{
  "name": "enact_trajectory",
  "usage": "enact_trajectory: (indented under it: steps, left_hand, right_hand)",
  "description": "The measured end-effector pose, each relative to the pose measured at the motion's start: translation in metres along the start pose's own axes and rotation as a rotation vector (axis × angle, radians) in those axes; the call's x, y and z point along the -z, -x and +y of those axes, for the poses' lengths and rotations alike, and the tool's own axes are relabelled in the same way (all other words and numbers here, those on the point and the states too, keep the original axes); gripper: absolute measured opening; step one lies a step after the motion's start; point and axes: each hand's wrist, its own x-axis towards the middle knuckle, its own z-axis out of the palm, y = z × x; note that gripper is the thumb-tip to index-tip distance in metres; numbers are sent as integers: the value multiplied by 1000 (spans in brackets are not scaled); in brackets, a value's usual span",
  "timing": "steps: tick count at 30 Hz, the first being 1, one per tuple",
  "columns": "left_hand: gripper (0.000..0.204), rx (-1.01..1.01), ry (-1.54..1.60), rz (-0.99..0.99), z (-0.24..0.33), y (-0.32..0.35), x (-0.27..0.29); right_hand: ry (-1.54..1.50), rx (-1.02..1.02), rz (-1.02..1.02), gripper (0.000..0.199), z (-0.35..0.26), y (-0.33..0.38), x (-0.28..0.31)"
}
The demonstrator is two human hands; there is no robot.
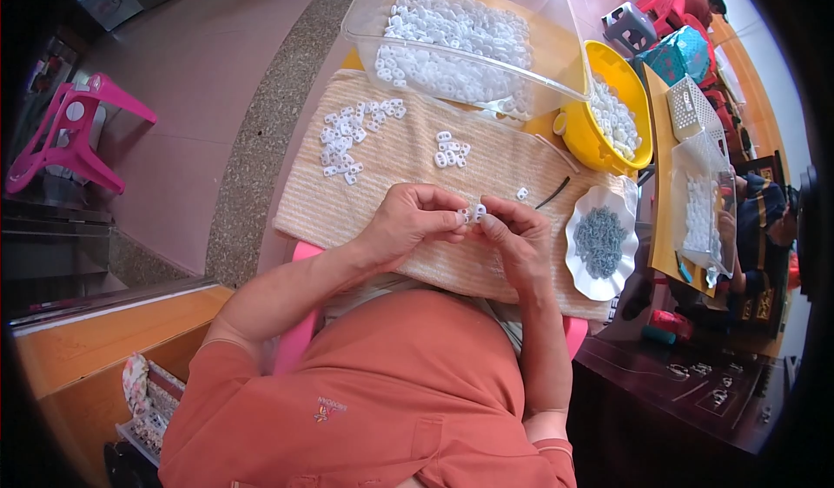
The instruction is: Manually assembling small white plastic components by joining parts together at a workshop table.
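Observation:
Over the near part of a striped beige towel point(391, 167), my two hands meet fingertip to fingertip. My right hand point(519, 234) pinches a small white plastic cord lock point(479, 212) with two dark holes. My left hand point(413, 219) is closed on a small whitish piece point(464, 216) right beside it; the fingers cover most of that piece. Beyond my hands lie a small cluster of cord locks point(450, 151) and a wider scatter of white pieces point(343, 136) to the left. One loose cord lock point(522, 193) sits near my right hand.
A clear plastic bin point(547, 89) of white pieces stands at the back, with a yellow basin point(643, 106) to its right. A scalloped white dish point(598, 290) holds small grey metal springs point(599, 243). A dark thin rod point(553, 193) lies nearby. Another person point(756, 219) sits at right.

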Motion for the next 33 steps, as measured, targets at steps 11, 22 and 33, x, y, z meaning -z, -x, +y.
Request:
enact_trajectory:
  steps: [11,22,33]
  left_hand:
    - [17,13,-49,-17,-1,0,0]
    - [18,24,-71,-16,1,1,-2]
    - [20,41,-67,-10,0,1,-1]
  right_hand:
    - [88,-7,-61,21,-8,0,4]
    - [147,4,-72,20,-12,1,5]
    - [109,4,-95,21,-7,0,4]
